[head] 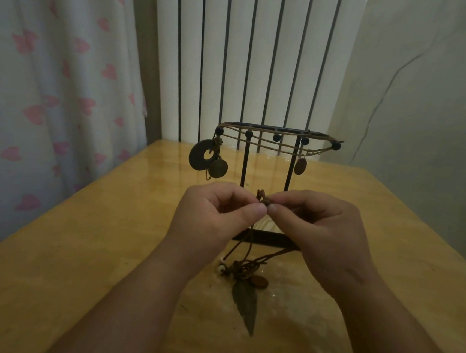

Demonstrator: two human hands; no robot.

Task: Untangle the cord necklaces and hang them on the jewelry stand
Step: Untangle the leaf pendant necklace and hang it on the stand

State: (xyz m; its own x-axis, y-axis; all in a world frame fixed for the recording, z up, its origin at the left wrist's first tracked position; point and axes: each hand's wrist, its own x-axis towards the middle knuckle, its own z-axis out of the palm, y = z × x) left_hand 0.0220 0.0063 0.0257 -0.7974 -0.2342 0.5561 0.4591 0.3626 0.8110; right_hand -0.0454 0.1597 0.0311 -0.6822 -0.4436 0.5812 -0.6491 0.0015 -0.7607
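The left hand [217, 211] and the right hand [315, 229] meet above the yellow wooden surface [77, 246]. Each grip is pressed thumb to forefinger on a small knot of thin brown cord [261, 197], just in front of the black wire jewelry stand [244, 163]. From the knot the strands drop to a tangle lying on the surface, with white beads [221, 267], a brown oval pendant [259, 282] and a dark leaf-shaped pendant [245, 302]. Other cords already hang across the stand's pegs. The cord looks light and limp, likely grippy rather than slick, so a hard tug would probably cinch the knot tighter; better to tease its loops apart with the fingertips. The pendants seem the only weight and may swing and snag. The leaf looks thin, so lift by the cord beside it
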